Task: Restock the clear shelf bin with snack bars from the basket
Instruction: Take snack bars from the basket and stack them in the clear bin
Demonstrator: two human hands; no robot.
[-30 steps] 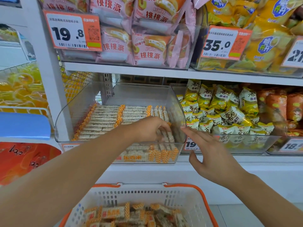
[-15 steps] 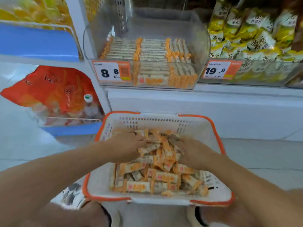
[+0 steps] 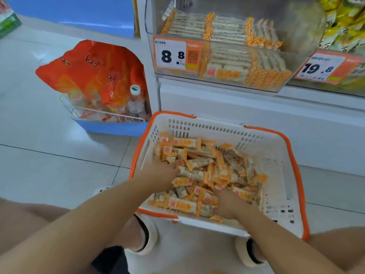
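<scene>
Hands dig in bars (image 3: 205,175) in basket (image 3: 276,147): left hand (image 3: 160,173) and right hand (image 3: 229,202) half buried, grip unclear. Next: lift handful w/o spills to bin (image 3: 227,80).

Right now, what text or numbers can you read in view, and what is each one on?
"8 8": price tag on the clear shelf bin.
"19.8": price tag on the neighbouring bin.
Small print and codes on both tags: too blurred.
Snack bars, orange bag: printing unreadable.
</scene>
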